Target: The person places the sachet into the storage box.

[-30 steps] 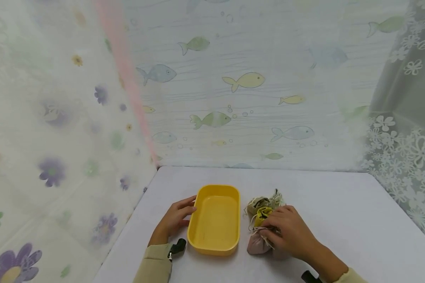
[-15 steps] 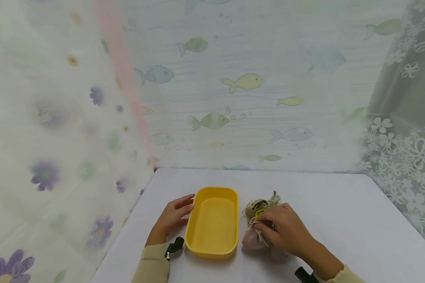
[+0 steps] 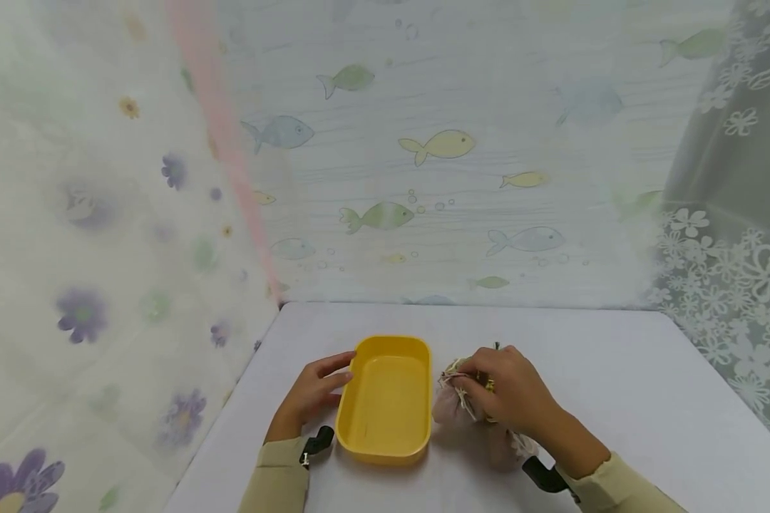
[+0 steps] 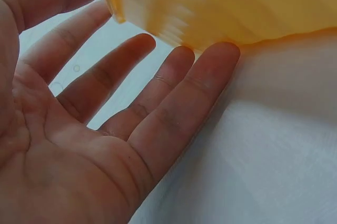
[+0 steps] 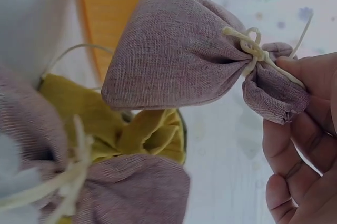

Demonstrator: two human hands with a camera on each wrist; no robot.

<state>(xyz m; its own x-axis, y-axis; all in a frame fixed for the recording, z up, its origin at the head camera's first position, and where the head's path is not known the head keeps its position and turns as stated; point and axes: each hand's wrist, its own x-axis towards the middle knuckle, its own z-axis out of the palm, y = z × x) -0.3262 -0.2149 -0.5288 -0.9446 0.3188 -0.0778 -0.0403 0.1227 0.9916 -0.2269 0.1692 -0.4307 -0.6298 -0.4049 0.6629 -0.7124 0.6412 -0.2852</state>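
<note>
Beside the yellow plastic tray (image 3: 385, 456), my left hand (image 3: 314, 392) touches the left wall with straight, spread fingers. The left wrist view shows its fingertips (image 4: 221, 55) against the outside of that wall. My right hand (image 3: 513, 388) pinches a mauve cloth drawstring pouch (image 5: 174, 55) by its gathered neck, just above the cream cord bow. This pouch hangs close to the tray's right side. Below it in the right wrist view are a mustard-yellow pouch (image 5: 79, 110) and a second mauve pouch (image 5: 137, 187). In the head view the right hand hides most of the yellow one.
A white cloth covers the table (image 3: 590, 356). Behind it hangs a fish-patterned curtain (image 3: 385, 178), with a flower-patterned sheet (image 3: 103, 249) at the left. Black wrist cameras sit near the tray and below the right hand.
The right hand has closed on the mauve pouch's neck and drawn it up and left toward the tray, uncovering another mauve pouch below. The left hand stays at the tray.
</note>
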